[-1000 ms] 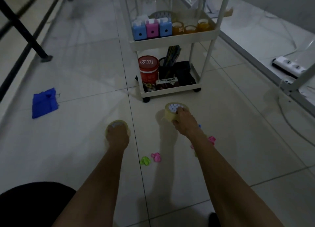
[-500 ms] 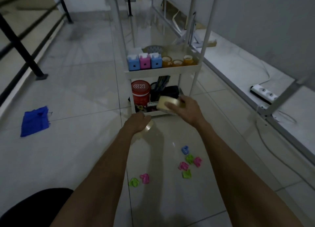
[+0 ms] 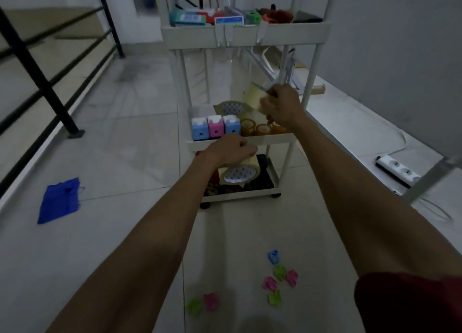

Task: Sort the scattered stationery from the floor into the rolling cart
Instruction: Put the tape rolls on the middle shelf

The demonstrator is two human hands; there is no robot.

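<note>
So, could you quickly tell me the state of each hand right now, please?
Left hand: grips a tape roll.
Right hand: grips a second tape roll.

Glossy tiled floor [image 3: 125, 232], white plastic cart [image 3: 250, 36], crumpled blue cloth [image 3: 60, 201].

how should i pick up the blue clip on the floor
Pinch the blue clip from above, across its sides: it lies low on the floor. Come from the cart side, since the green clip sits close on its near side.
</note>
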